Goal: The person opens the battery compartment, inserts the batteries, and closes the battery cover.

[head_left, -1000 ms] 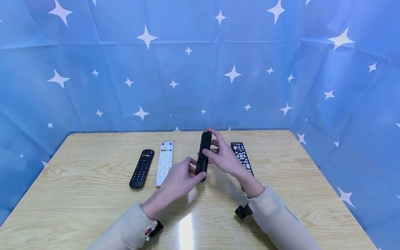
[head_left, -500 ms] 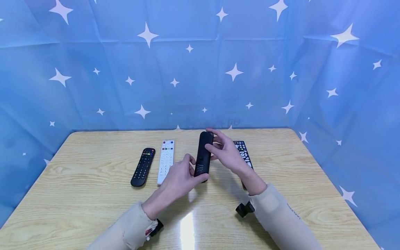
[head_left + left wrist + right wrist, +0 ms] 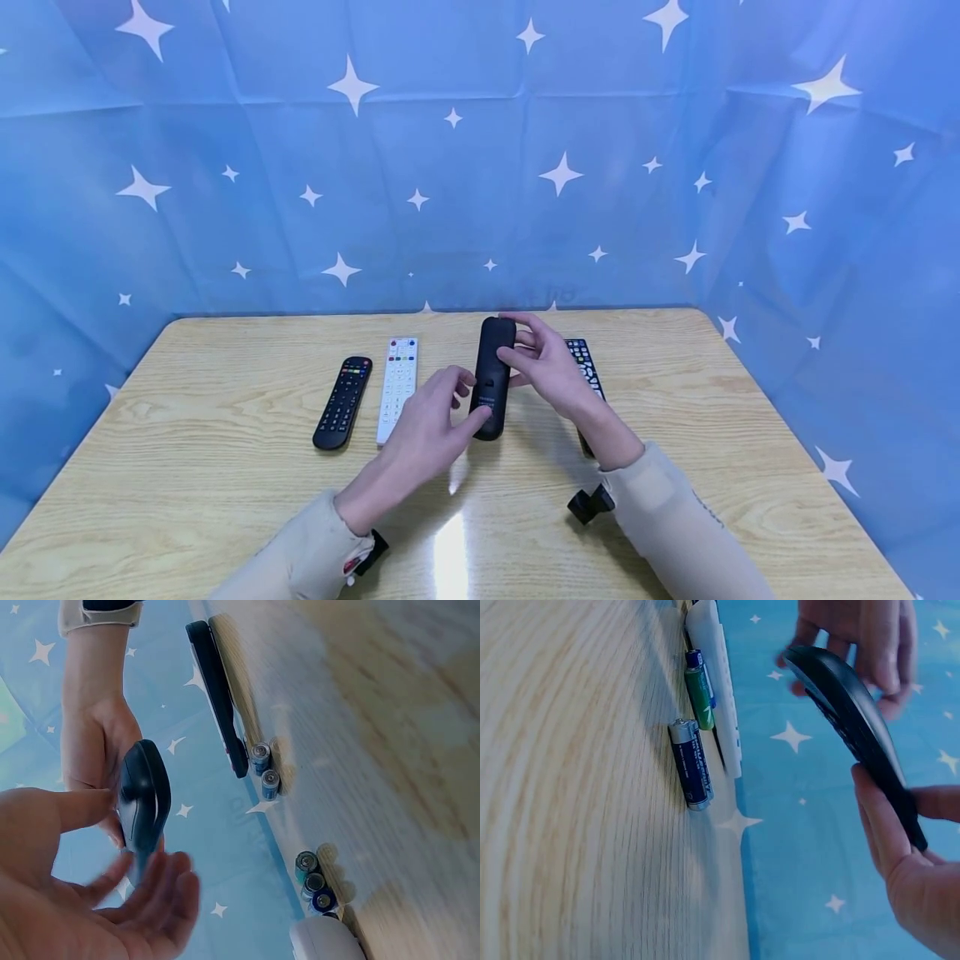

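Observation:
A black remote control (image 3: 491, 392) is held up above the table, its back toward the head camera. My right hand (image 3: 551, 367) grips its upper end between thumb and fingers, as the right wrist view shows with the black remote control (image 3: 859, 712) tilted. My left hand (image 3: 435, 417) is at its lower end, thumb overlapping the back in the head view. In the left wrist view the left hand's fingers (image 3: 161, 900) are spread, blurred and not wrapped round the remote.
On the table (image 3: 225, 500) lie a black remote (image 3: 342, 404), a white remote (image 3: 397, 387) and another black remote (image 3: 585, 362), partly behind the right arm. Several batteries (image 3: 313, 885) stand or lie near them, including a dark blue battery (image 3: 690, 765). A starry blue curtain (image 3: 450, 167) hangs behind.
The held remote has turned so its back faces the head camera more fully. My left fingers have loosened from its lower end; my right hand has kept its grip.

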Available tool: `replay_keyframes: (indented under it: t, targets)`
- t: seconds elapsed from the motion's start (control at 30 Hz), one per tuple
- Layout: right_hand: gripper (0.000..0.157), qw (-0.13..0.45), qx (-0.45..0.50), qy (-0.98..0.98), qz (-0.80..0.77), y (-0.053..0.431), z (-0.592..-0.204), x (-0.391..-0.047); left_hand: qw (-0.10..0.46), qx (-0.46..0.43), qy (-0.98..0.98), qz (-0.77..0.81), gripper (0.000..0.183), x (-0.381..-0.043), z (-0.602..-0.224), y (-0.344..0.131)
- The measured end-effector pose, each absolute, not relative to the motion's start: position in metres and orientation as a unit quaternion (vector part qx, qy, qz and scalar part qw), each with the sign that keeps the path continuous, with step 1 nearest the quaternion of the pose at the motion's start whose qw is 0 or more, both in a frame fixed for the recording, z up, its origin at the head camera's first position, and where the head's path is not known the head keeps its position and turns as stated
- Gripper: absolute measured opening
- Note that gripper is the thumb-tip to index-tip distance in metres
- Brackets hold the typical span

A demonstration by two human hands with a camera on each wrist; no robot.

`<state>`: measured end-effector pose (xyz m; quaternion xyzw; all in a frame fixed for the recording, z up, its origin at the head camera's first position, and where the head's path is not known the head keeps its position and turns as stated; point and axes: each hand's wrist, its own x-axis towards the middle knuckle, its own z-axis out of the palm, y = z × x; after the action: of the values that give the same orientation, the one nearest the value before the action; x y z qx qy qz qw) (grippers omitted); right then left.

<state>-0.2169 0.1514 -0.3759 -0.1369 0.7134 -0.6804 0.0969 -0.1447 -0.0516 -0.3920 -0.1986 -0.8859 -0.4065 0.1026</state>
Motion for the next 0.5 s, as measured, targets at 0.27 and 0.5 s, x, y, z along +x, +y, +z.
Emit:
replay_keyframes:
  t: [0.27,0.5]
  targets:
    - [0.054,0.107,-0.144,0.715,-0.676,0.1516,-0.3764,-0.2162,0.126,-0.252,-0.877,-0.389,0.033,-0.1471,-0.3923,-0.0521]
    - [0.054,0.112,-0.153,0.718,-0.670,0.1522,-0.3755,-0.2139,0.105,-0.257,-0.886,-0.371,0.035,-0.1494,-0.3898,-0.0515]
